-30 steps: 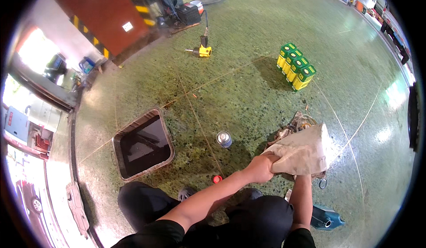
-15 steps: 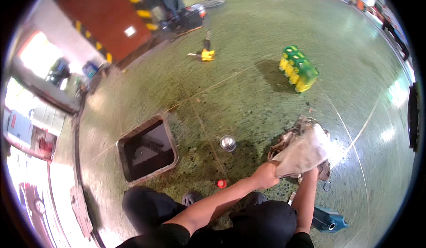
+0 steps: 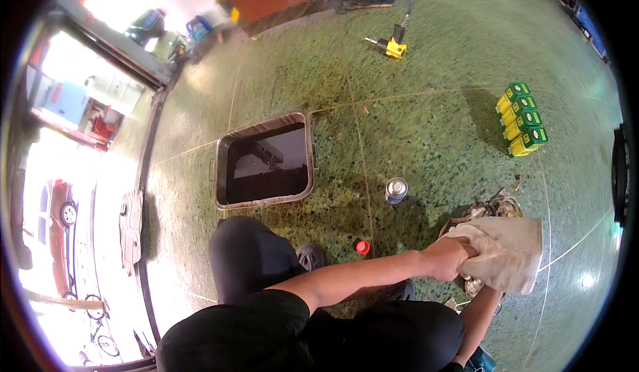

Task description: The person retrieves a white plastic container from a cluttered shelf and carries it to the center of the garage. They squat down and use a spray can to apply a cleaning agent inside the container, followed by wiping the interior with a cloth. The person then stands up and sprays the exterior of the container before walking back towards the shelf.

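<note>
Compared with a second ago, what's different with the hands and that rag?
The left hand still grips the beige rag over the metal part, with the rag bunched differently. The right hand is hidden beneath. The spray can, red cap and drain pan stay put.

black short-sleeved top, black trousers, grey shoes, bare forearms

The left hand (image 3: 447, 257) clutches a beige rag (image 3: 509, 252) over a metal part (image 3: 489, 209) near a spray can (image 3: 397, 189).

Garage workshop: oil drain pan (image 3: 265, 162), power tool (image 3: 390, 45)
</note>
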`<act>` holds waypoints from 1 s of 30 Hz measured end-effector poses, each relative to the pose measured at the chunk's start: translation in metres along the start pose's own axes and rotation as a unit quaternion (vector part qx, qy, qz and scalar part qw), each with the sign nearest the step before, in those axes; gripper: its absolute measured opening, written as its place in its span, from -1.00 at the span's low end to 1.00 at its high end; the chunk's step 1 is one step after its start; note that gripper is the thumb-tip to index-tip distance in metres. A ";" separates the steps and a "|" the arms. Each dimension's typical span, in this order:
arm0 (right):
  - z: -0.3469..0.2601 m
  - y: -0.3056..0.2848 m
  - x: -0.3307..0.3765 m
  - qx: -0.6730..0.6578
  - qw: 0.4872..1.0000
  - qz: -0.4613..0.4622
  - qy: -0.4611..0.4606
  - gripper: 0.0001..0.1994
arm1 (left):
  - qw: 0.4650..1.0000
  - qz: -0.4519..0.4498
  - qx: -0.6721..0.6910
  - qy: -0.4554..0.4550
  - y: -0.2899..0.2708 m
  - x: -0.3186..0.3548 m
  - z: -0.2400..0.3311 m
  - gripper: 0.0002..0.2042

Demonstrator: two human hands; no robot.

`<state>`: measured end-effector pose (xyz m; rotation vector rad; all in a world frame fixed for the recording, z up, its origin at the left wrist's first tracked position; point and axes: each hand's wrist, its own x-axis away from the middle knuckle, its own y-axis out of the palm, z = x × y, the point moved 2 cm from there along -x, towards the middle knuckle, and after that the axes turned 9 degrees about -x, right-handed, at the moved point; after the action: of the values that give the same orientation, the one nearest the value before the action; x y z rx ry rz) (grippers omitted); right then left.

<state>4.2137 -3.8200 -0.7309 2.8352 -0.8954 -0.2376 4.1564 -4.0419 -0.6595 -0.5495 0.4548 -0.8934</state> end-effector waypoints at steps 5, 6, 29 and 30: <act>0.003 0.006 0.029 -0.020 0.999 0.035 0.002 -0.56 | 0.992 -0.078 -0.096 0.031 0.006 0.002 -0.003 -0.71; 0.002 0.005 0.034 -0.023 0.999 0.043 -0.002 -0.56 | 0.992 -0.061 -0.101 0.044 0.006 -0.002 -0.005 -0.73; -0.093 0.111 0.007 0.489 0.860 -0.081 -0.118 -0.66 | 0.761 0.195 0.613 -0.084 -0.393 -0.002 -0.102 -0.71; -0.111 0.114 -0.004 0.511 0.848 -0.117 -0.082 -0.66 | 0.750 0.255 0.602 -0.105 -0.413 0.026 -0.098 -0.73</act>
<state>4.1695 -3.8990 -0.5999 3.9840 -0.8652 -0.0056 3.8658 -4.2979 -0.4831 0.6622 -0.2362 -0.4217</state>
